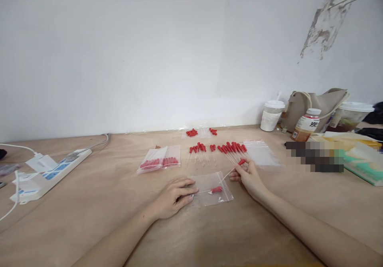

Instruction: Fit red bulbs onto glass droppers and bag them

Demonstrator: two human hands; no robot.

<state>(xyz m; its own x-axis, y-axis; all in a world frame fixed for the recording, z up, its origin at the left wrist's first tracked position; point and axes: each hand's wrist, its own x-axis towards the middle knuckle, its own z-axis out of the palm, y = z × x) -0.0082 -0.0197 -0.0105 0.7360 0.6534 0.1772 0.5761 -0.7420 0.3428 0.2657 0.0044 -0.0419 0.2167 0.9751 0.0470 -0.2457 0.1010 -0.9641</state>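
Observation:
A clear zip bag (203,199) lies flat in front of me with one red-bulbed dropper (216,189) inside. My left hand (176,197) holds the bag's left end, fingers over it. In my right hand (247,175) is another dropper (241,161), pinched near its red bulb, its thin glass tube pointing down-left towards the bag's right edge. Just beyond that hand, a row of loose droppers (231,148) lies side by side, and a smaller group of droppers (199,147) is to its left. Filled zip bags (152,163) with red bulbs showing are stacked at left.
Loose red bulbs (192,132) lie on plastic near the wall. Flat zip bags (260,153) rest right of the droppers. A power strip (60,175) with chargers stands far left. A paper-sleeved cup (271,117), a bottle (306,125), a handbag (317,99) and a tissue pack (363,161) crowd the right.

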